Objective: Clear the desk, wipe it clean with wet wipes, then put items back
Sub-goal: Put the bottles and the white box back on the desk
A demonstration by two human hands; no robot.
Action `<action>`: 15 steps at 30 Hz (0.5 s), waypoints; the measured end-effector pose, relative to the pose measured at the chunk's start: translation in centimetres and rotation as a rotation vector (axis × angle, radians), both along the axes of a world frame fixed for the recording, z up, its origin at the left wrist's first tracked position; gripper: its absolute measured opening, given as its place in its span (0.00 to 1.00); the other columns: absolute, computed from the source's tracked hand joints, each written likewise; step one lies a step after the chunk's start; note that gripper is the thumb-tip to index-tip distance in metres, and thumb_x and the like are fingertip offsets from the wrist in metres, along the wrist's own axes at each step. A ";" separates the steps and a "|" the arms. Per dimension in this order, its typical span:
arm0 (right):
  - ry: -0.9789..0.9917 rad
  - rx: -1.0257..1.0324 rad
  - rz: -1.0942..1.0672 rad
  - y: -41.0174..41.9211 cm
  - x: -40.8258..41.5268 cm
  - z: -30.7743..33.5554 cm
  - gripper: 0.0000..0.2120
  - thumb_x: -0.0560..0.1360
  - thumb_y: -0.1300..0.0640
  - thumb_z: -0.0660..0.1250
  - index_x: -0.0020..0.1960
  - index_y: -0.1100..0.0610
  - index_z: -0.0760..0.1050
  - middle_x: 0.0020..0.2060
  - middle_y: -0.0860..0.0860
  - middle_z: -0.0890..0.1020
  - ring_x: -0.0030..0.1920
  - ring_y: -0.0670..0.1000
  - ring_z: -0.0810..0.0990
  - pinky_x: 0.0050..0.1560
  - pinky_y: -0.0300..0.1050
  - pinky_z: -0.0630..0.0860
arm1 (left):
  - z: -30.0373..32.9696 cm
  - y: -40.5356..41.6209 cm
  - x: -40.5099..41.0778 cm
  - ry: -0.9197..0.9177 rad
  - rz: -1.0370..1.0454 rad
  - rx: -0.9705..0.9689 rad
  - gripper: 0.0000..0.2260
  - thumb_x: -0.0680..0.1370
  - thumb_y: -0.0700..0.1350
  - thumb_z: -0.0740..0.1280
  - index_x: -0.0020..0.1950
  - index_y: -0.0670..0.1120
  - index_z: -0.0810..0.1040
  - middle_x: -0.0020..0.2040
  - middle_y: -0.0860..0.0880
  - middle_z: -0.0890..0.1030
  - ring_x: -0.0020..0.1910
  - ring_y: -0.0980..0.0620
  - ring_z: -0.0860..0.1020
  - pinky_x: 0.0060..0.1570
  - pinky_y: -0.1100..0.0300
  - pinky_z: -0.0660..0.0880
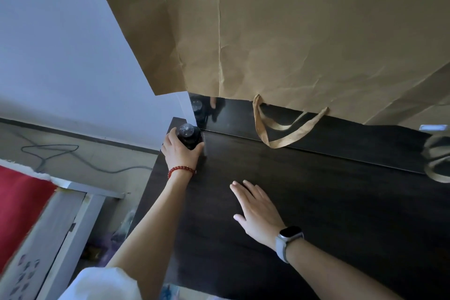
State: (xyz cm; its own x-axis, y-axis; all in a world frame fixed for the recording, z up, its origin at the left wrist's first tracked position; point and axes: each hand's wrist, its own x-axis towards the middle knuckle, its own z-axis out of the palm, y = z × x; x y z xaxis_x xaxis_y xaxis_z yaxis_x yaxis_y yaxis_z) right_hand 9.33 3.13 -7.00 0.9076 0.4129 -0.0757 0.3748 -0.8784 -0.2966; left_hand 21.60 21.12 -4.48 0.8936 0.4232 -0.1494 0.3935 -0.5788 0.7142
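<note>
The left hand point(181, 151) gripped a dark jar point(189, 138) at the desk's point(316, 202) far left corner; the right hand point(255, 207) lay flat, fingers spread, mid-desk. A paper bag point(292, 31) hung over the far edge. Setting the jar down squarely, clear of the edge, seemed wise.

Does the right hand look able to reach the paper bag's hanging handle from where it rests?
Probably yes. The right hand lies flat and open on the desk, holding nothing, and only bare desktop shows between it and the handle of the paper bag.
</note>
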 end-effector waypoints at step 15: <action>-0.125 0.309 -0.458 -18.3 -11.2 2.8 0.19 0.74 0.51 0.56 0.61 0.56 0.73 0.60 0.50 0.77 0.65 0.47 0.68 0.63 0.46 0.69 | 2.1 -19.7 -16.9 -0.028 -0.587 0.139 0.14 0.74 0.45 0.65 0.60 0.46 0.74 0.60 0.48 0.75 0.61 0.46 0.70 0.58 0.51 0.66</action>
State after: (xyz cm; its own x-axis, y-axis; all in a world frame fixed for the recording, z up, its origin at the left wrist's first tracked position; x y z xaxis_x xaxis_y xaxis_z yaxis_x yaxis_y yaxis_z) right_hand -1.84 -15.14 -4.17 0.9936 -0.0393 0.1060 0.0248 -0.8393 -0.5432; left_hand 4.72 1.43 -2.40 0.9865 -0.1284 -0.1014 -0.0379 -0.7822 0.6218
